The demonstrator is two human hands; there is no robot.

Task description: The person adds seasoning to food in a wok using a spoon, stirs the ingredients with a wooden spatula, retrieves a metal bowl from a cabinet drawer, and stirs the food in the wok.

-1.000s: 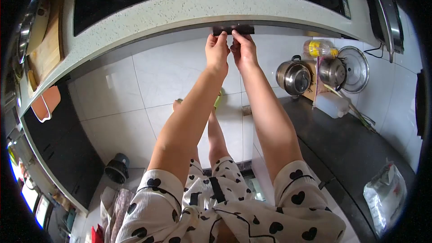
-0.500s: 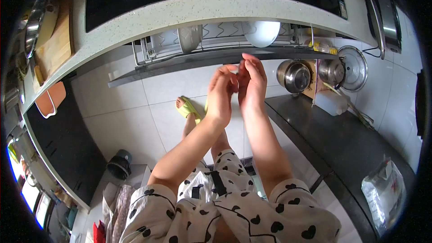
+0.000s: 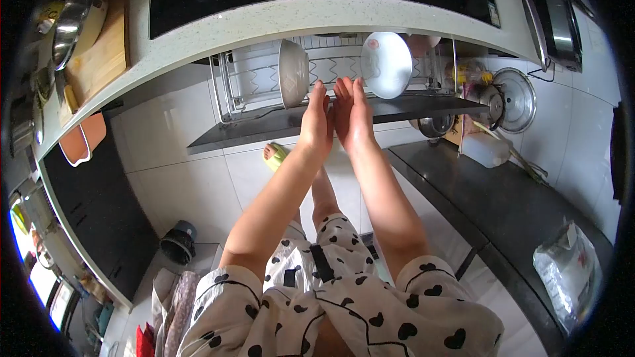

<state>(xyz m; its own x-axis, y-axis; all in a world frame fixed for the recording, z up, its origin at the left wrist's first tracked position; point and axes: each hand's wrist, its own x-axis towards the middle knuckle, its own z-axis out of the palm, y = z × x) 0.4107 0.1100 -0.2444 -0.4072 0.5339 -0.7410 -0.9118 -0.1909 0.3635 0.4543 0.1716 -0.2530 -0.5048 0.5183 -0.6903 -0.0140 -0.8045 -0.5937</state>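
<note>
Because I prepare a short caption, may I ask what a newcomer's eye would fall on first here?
Probably the left hand and right hand, side by side at the centre, seen against the dark drawer front. Then the greyish bowl, left, and white bowl, right, in the wire rack beyond. Below, a lime-green slipper stands out.

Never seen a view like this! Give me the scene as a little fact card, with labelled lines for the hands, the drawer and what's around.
Left hand: no object visible in it, nearest the greyish bowl
Right hand: no object visible in it, nearest the white bowl
Drawer: open, wire-racked, dark-fronted
Bowls: both in drawer, standing on edge
Above drawer: pale speckled countertop
Picture's right: silvery bag, round metal lid
</note>
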